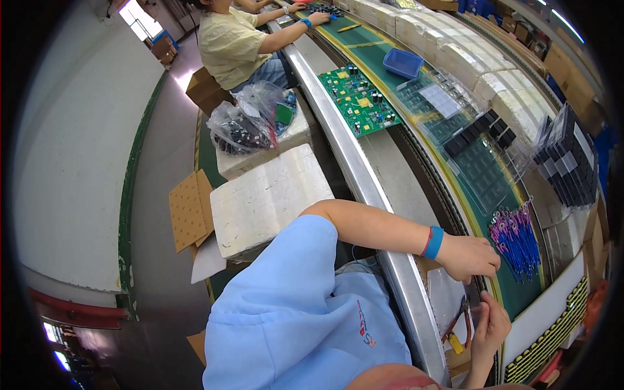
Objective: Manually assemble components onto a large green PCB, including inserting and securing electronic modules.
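My left hand [470, 259], with a blue wristband [433, 242], is over the near edge of the conveyor line, fingers curled together. Just below it, my right hand [492, 327] is closed with its fingertips pointing up. Anything between the fingers of either hand is too small to make out. Beside my left hand, on the green belt [530, 296], lies a bundle of blue and pink cables with ring terminals [518, 244]. Pliers with orange-red handles [463, 315] lie left of my right hand, near a small yellow object [455, 343].
A green circuit board [359, 101] rests across the rails, farther up. Beyond it are a blue bin [403, 64], clear trays [478, 175] with black parts, and stacked black trays [569, 159]. Foam boxes [270, 195] stand at left. A co-worker [237, 39] sits farther along.
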`<action>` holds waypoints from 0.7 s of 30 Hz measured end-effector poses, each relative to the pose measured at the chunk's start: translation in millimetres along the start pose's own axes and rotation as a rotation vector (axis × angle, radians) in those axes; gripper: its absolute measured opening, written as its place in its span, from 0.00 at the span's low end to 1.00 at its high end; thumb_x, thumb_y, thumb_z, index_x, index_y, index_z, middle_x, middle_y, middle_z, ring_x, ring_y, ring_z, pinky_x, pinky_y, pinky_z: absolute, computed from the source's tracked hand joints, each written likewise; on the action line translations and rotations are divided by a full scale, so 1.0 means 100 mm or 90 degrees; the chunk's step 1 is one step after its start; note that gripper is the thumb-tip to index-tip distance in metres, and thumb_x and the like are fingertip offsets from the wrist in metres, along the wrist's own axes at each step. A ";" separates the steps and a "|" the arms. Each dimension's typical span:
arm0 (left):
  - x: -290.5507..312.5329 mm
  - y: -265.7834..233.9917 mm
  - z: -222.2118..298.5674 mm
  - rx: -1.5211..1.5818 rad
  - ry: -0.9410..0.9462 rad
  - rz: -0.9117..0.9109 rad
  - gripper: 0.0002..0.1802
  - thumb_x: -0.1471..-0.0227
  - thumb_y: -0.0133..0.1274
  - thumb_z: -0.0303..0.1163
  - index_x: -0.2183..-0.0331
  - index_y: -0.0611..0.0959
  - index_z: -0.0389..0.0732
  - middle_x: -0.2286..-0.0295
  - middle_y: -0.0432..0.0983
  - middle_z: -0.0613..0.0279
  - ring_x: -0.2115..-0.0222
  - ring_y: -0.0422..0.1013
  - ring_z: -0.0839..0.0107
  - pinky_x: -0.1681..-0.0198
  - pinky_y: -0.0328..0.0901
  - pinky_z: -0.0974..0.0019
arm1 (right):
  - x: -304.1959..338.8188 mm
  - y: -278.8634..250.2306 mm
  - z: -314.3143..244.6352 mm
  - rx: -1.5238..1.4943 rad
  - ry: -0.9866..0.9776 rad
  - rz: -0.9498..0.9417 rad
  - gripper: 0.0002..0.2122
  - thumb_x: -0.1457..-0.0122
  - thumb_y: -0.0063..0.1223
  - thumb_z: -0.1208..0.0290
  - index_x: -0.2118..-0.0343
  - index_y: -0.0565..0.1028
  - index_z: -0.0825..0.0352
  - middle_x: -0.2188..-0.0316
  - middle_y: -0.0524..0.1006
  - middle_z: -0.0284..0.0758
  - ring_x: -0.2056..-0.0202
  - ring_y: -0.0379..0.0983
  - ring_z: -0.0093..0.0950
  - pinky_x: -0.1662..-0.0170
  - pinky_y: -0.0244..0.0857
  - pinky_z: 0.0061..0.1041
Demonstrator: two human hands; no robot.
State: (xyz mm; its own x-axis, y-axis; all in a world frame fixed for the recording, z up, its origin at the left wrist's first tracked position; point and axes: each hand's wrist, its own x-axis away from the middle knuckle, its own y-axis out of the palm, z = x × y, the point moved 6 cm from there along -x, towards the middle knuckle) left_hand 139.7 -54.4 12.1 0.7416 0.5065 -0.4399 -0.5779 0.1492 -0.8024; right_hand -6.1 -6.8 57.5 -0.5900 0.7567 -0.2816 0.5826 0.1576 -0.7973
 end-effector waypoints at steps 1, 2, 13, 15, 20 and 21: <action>0.00 0.00 0.01 -0.005 0.000 0.000 0.26 0.62 0.65 0.31 0.57 0.78 0.39 0.56 0.70 0.56 0.51 0.66 0.58 0.45 0.58 0.54 | 0.00 -0.02 0.01 0.000 -0.004 0.003 0.10 0.41 0.50 0.79 0.58 0.78 0.70 0.76 0.78 0.38 0.74 0.74 0.33 0.68 0.65 0.29; -0.01 0.00 0.01 0.012 -0.003 -0.002 0.26 0.62 0.65 0.31 0.57 0.78 0.39 0.56 0.70 0.56 0.51 0.66 0.58 0.45 0.58 0.54 | 0.00 -0.05 0.05 -0.018 0.032 0.023 0.13 0.41 0.48 0.80 0.54 0.76 0.70 0.76 0.78 0.38 0.73 0.75 0.33 0.67 0.65 0.29; -0.04 -0.06 0.02 0.088 -0.112 0.060 0.18 0.61 0.62 0.29 0.64 0.78 0.37 0.64 0.74 0.55 0.58 0.70 0.56 0.54 0.63 0.57 | -0.33 0.10 -0.13 0.077 -0.079 0.035 0.26 0.57 0.41 0.88 0.50 0.70 0.71 0.53 0.71 0.46 0.51 0.67 0.46 0.47 0.60 0.40; -0.04 -0.07 0.03 0.096 -0.115 0.081 0.16 0.62 0.61 0.28 0.66 0.78 0.36 0.65 0.75 0.53 0.60 0.71 0.54 0.57 0.64 0.56 | -0.42 0.12 -0.29 0.154 -0.158 0.097 0.27 0.58 0.44 0.87 0.49 0.70 0.70 0.50 0.69 0.46 0.49 0.66 0.46 0.46 0.58 0.41; -0.01 0.17 0.35 0.141 0.022 0.062 0.11 0.69 0.57 0.25 0.75 0.79 0.32 0.73 0.75 0.44 0.67 0.71 0.47 0.61 0.67 0.52 | -0.63 0.28 -0.43 0.170 -0.194 0.035 0.33 0.64 0.53 0.81 0.46 0.70 0.67 0.50 0.70 0.46 0.49 0.66 0.46 0.46 0.59 0.40; -0.02 0.14 0.39 0.136 0.040 0.052 0.11 0.69 0.57 0.26 0.76 0.79 0.32 0.73 0.75 0.45 0.68 0.72 0.47 0.61 0.67 0.52 | -0.61 0.27 -0.45 0.171 -0.194 0.034 0.33 0.64 0.53 0.81 0.46 0.70 0.67 0.50 0.70 0.46 0.49 0.66 0.46 0.46 0.59 0.40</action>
State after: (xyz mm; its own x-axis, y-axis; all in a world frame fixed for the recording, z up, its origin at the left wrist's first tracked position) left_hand 117.2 -20.3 17.8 0.7049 0.4718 -0.5296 -0.6912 0.2895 -0.6621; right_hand 71.0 -20.2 77.8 -0.7253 0.5300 -0.4393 0.4740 -0.0783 -0.8770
